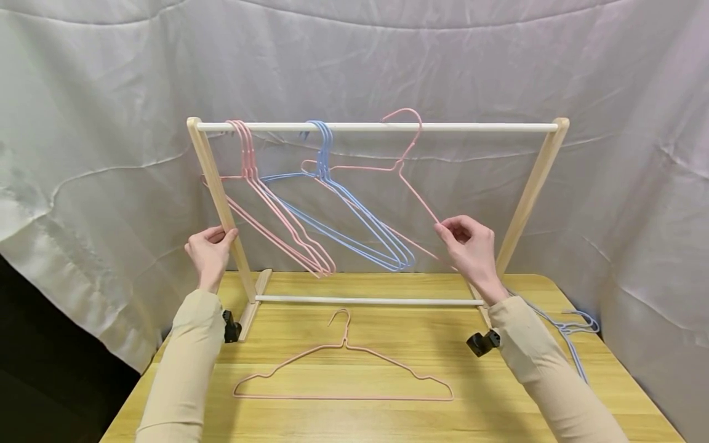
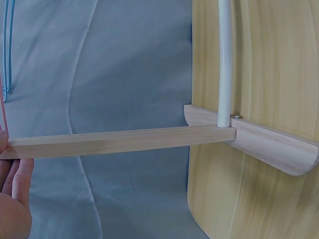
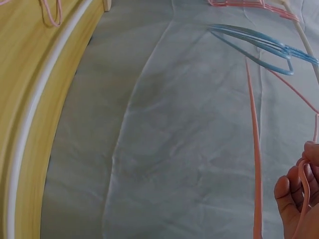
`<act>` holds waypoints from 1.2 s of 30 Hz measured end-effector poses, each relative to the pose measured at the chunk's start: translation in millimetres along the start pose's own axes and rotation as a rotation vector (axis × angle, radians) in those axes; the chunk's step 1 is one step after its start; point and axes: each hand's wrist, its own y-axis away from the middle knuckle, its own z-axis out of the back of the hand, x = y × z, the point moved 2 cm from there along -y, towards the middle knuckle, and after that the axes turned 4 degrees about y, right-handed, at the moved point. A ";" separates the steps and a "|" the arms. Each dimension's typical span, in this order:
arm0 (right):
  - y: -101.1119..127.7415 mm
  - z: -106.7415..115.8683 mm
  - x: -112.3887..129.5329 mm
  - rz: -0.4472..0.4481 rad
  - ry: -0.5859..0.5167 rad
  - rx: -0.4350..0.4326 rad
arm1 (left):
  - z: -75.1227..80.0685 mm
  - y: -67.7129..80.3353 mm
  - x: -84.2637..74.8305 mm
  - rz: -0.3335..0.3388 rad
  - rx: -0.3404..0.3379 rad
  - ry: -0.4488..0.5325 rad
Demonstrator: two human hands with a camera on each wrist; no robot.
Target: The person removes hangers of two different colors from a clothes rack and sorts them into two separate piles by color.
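Observation:
My right hand [image 1: 468,246] pinches a pink hanger [image 1: 416,195] by its near shoulder. The hanger's hook arches over the white top rail [image 1: 476,127] of a clothes rack, its curve a little above the rail; whether it touches is unclear. My left hand [image 1: 209,251] grips the rack's left wooden upright [image 1: 213,175], thumb on one side and fingers on the other, as the left wrist view shows. Pink hangers [image 1: 249,163] hang bunched at the rail's left end. Blue hangers [image 1: 324,154] hang bunched to their right, partly in front of the held hanger.
Another pink hanger [image 1: 343,398] lies flat on the wooden table [image 1: 388,424] in front of the rack. Blue hangers [image 1: 570,335] lie at the table's right side. A white lower bar [image 1: 365,301] joins the rack's feet. Grey cloth [image 1: 443,67] hangs behind.

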 end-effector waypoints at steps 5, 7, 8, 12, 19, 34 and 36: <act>8.1 7.1 -5.1 -0.030 0.010 0.023 | 0.3 0.0 0.0 0.013 -0.003 0.015; 12.7 9.5 -10.2 -0.046 0.026 0.042 | 0.5 -0.1 0.1 0.015 -0.003 0.016; 15.2 10.2 -13.3 -0.051 0.035 0.054 | 0.6 -0.3 0.1 0.013 -0.002 0.014; 26.6 10.0 -25.7 -0.055 0.069 0.094 | 0.7 -0.6 -0.3 0.000 -0.006 0.006; 47.4 3.3 -50.6 -0.029 0.141 0.154 | 0.4 -0.2 0.9 0.008 0.002 0.016; 86.3 -16.6 -81.0 -0.020 0.146 0.259 | -0.3 0.8 0.5 0.021 0.010 0.011; 90.8 -19.4 -83.3 -0.016 0.132 0.269 | 0.0 0.9 0.1 0.017 0.007 0.013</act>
